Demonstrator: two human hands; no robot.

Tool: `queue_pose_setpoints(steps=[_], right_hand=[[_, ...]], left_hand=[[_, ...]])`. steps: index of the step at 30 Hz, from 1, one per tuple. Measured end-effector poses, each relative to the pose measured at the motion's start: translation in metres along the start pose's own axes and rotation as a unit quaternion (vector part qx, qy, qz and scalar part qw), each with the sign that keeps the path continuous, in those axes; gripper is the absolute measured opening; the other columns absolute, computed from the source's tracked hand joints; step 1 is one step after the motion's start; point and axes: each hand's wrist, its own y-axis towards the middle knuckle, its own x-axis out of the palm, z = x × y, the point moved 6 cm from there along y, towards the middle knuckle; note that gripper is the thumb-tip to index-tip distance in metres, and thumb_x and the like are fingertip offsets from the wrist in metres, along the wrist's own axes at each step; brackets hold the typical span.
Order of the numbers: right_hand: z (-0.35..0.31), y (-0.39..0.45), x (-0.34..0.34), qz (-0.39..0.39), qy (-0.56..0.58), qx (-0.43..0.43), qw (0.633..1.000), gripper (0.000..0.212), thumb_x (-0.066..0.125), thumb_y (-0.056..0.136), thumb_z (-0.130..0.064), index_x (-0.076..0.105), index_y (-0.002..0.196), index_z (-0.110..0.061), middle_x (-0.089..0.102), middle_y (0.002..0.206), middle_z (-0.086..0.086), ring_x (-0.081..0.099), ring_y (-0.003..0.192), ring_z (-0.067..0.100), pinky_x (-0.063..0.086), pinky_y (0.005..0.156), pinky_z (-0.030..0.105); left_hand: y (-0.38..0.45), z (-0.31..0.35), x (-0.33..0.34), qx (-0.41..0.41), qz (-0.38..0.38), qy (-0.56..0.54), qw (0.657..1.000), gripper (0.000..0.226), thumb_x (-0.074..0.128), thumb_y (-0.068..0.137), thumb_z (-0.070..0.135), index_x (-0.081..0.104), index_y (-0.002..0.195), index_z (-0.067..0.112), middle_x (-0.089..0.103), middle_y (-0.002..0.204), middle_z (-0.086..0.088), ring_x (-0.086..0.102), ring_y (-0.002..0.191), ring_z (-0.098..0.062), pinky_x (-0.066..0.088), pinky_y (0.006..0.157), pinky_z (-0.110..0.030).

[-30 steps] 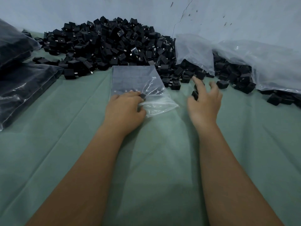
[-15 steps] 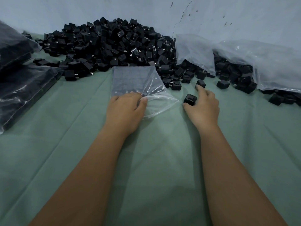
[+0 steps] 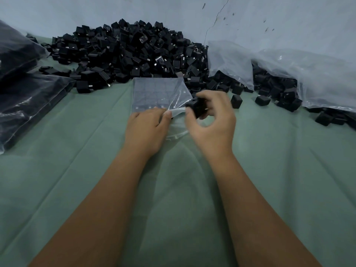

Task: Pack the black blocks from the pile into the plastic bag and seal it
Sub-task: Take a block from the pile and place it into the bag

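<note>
Black block [image 3: 198, 106] now lifted to plastic bag [image 3: 159, 93]

One camera, looking down from the person's head

It sits up high and close, facing forward and down past both arms. The green cloth [image 3: 289, 180] is near, the pile of black blocks [image 3: 125, 53] is far, and the wall [image 3: 96, 12] is behind.

Matt black plastic blocks [image 3: 127, 54], some with small metal prongs; a clear, glossy, crinkled plastic bag [image 3: 159, 93]; matt green creased cloth [image 3: 57, 180]; a rough, cracked wall [image 3: 250, 16].
</note>
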Motion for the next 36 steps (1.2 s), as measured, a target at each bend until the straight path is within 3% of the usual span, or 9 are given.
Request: queue_pose_setpoints(steps=[3, 6, 9, 14, 23, 26, 29, 31, 36], right_hand=[[-0.008, -0.013, 0.023, -0.125, -0.046, -0.021, 0.991, 0.025, 0.071, 0.077, -0.021, 0.068, 0.101, -0.016, 0.052, 0.104, -0.003, 0.056, 0.083, 0.009, 0.052, 0.068, 0.026], [0.003, -0.017, 0.033, -0.21, -0.174, -0.004, 0.962, 0.028, 0.07, 0.081, -0.033, 0.063, 0.108, -0.028, 0.052, 0.104, -0.007, 0.057, 0.076, 0.014, 0.049, 0.062, 0.031], [0.017, -0.015, 0.036, -0.266, -0.244, 0.03, 0.932, 0.032, 0.064, 0.083, -0.046, 0.062, 0.109, -0.027, 0.057, 0.11, -0.006, 0.059, 0.089, 0.02, 0.049, 0.07, 0.032], [0.024, -0.021, 0.042, -0.336, -0.23, 0.046, 0.912, 0.036, 0.056, 0.079, -0.031, 0.048, 0.114, -0.025, 0.054, 0.118, -0.004, 0.056, 0.097, 0.024, 0.044, 0.069, 0.033], [0.023, -0.019, 0.04, -0.277, -0.321, 0.04, 0.905, 0.026, 0.059, 0.085, -0.048, 0.042, 0.092, -0.029, 0.06, 0.102, -0.003, 0.059, 0.087, 0.024, 0.035, 0.059, 0.03], [0.02, -0.019, 0.039, -0.278, -0.317, 0.04, 0.906, 0.021, 0.056, 0.083, -0.041, 0.04, 0.089, -0.03, 0.06, 0.099, -0.004, 0.058, 0.084, 0.024, 0.036, 0.059, 0.03], [0.021, -0.019, 0.04, -0.292, -0.33, 0.035, 0.897, 0.011, 0.053, 0.088, -0.028, 0.049, 0.097, -0.025, 0.061, 0.099, -0.003, 0.058, 0.087, 0.025, 0.035, 0.06, 0.031], [0.024, -0.017, 0.039, -0.285, -0.361, 0.045, 0.887, 0.01, 0.05, 0.092, -0.021, 0.05, 0.102, -0.023, 0.062, 0.097, 0.0, 0.057, 0.085, 0.026, 0.03, 0.059, 0.031], [0.019, -0.017, 0.037, -0.252, -0.374, 0.057, 0.891, 0.01, 0.049, 0.089, -0.025, 0.054, 0.096, -0.02, 0.06, 0.093, 0.0, 0.043, 0.071, 0.022, 0.026, 0.054, 0.029]], left_hand=[[0.0, 0.0, -0.003, -0.006, 0.011, -0.039, 0.999, 0.036, 0.037, 0.106, 0.027, 0.053, 0.074, 0.023, 0.055, 0.077, 0.005, 0.048, 0.079, -0.021, 0.032, 0.077, -0.035], [0.0, -0.003, -0.002, -0.022, 0.01, -0.044, 0.999, 0.038, 0.035, 0.106, 0.028, 0.068, 0.1, 0.01, 0.068, 0.094, -0.006, 0.058, 0.096, -0.028, 0.038, 0.088, -0.038], [0.0, -0.003, -0.002, -0.029, 0.015, -0.041, 0.999, 0.038, 0.035, 0.106, 0.027, 0.066, 0.096, 0.009, 0.066, 0.09, -0.004, 0.058, 0.095, -0.029, 0.035, 0.086, -0.036], [0.0, -0.003, -0.002, -0.03, 0.02, -0.045, 0.998, 0.036, 0.035, 0.106, 0.025, 0.064, 0.091, 0.01, 0.068, 0.094, -0.008, 0.057, 0.094, -0.029, 0.033, 0.085, -0.035], [0.001, -0.004, -0.001, -0.024, 0.026, -0.023, 0.999, 0.036, 0.036, 0.105, 0.026, 0.065, 0.09, 0.01, 0.055, 0.081, 0.005, 0.054, 0.089, -0.025, 0.026, 0.076, -0.03], [0.002, -0.003, 0.0, -0.012, 0.025, -0.011, 1.0, 0.034, 0.036, 0.105, 0.027, 0.062, 0.087, 0.014, 0.055, 0.08, 0.005, 0.055, 0.09, -0.026, 0.026, 0.077, -0.032], [0.003, -0.002, 0.003, 0.029, -0.007, 0.05, 0.998, 0.024, 0.045, 0.099, 0.026, 0.064, 0.112, 0.021, 0.067, 0.107, 0.0, 0.057, 0.109, -0.024, 0.033, 0.089, -0.034], [0.001, -0.002, 0.006, 0.047, -0.027, 0.077, 0.996, 0.043, 0.055, 0.089, 0.021, 0.058, 0.131, 0.027, 0.064, 0.126, 0.003, 0.053, 0.122, -0.019, 0.033, 0.098, -0.033], [0.0, -0.003, 0.003, 0.049, -0.002, 0.065, 0.997, 0.052, 0.059, 0.082, 0.018, 0.055, 0.133, 0.027, 0.064, 0.126, 0.004, 0.054, 0.121, -0.019, 0.034, 0.1, -0.035]])
